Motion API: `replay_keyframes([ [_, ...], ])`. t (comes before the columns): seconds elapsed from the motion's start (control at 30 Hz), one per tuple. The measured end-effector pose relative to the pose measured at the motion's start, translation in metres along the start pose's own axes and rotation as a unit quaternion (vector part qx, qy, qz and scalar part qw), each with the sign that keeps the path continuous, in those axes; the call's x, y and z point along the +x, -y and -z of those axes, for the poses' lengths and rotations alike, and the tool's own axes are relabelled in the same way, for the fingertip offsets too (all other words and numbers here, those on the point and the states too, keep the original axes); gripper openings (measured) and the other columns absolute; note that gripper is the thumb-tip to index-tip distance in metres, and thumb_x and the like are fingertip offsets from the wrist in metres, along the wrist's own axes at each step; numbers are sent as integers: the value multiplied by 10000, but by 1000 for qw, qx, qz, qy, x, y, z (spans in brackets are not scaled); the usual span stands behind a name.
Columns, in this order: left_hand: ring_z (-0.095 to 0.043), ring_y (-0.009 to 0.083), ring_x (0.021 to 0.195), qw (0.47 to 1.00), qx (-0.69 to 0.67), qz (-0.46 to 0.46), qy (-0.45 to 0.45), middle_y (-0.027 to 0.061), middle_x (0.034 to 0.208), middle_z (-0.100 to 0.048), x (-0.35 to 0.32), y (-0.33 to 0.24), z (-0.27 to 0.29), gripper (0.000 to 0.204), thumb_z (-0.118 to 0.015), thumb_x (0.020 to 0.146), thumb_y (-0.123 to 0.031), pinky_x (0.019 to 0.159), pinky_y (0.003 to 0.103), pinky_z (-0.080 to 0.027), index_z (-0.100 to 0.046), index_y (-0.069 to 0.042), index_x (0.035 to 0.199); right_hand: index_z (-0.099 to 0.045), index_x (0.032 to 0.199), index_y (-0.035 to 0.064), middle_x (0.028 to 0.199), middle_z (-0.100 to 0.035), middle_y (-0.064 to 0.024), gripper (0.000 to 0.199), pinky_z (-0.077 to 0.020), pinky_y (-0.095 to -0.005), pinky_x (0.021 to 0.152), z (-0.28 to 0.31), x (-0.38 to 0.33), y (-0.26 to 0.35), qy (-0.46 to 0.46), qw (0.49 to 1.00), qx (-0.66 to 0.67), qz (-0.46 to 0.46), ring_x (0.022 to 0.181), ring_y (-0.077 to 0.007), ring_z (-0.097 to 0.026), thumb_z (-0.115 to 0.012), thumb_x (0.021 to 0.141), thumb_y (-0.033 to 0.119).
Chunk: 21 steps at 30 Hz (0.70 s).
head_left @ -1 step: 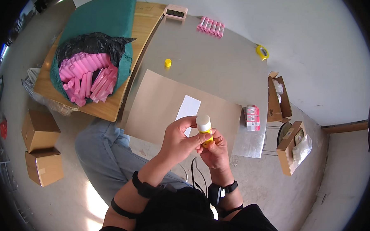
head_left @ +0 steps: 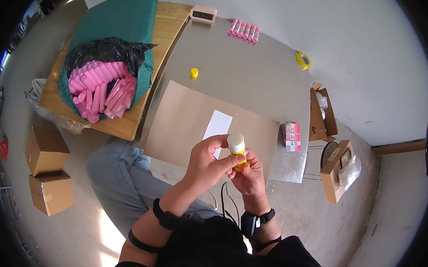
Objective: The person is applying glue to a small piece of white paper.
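both hands (head_left: 231, 165) grip a glue stick (head_left: 236, 149) over the cardboard sheet's (head_left: 186, 118) near edge.

Yellow glue stick (head_left: 237, 151) with white tip, grey counter (head_left: 254, 78), tan cardboard sheet (head_left: 186, 118) bearing white paper slip (head_left: 217, 125), yellow cap (head_left: 194, 72) at 12 o'clock, pink tubes (head_left: 101, 93) in black-lined green bag (head_left: 118, 24) at 10 o'clock, yellow tape roll (head_left: 302, 60) at 1 o'clock.

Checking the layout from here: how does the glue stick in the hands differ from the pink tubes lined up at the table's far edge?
The glue stick is yellow with an exposed white top; the pink tubes are pink. It is held upright by the left hand and right hand; they lie flat in a row, untouched. Both are small cylinders.
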<state>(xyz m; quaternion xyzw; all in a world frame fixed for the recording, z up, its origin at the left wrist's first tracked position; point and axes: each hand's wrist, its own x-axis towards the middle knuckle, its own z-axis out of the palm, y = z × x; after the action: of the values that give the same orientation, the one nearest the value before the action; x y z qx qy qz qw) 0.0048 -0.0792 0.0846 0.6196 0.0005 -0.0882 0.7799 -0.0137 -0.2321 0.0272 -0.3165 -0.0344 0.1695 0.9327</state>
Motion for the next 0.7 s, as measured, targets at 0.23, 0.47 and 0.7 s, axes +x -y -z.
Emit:
replay_keyframes([
  [0.23,-615,131,855,998,46,-39,33,63,915,-659,2,-7,2,291,-747,758,-122,774,278,-478,-633,-16,1004,-486,1140,-59,906,-600,-170,480,-570,-280,597,5,3,1,35,985,158,-64,716,-261,-653,-656,847,281],
  [0.47,-628,141,875,989,90,-85,80,55,936,-669,5,-17,8,315,-762,722,-76,788,279,-489,-639,-28,1009,-457,1176,-31,860,-599,-135,608,-473,-220,440,18,-3,-8,12,978,169,-121,465,-134,-527,-618,843,451],
  [0.7,-633,151,874,983,107,-96,118,59,945,-668,9,-20,9,330,-766,713,-82,787,286,-493,-640,-35,1014,-422,1237,42,990,-574,-254,496,-550,-309,535,25,-1,-15,102,917,357,-148,575,-271,-625,-587,886,351],
])
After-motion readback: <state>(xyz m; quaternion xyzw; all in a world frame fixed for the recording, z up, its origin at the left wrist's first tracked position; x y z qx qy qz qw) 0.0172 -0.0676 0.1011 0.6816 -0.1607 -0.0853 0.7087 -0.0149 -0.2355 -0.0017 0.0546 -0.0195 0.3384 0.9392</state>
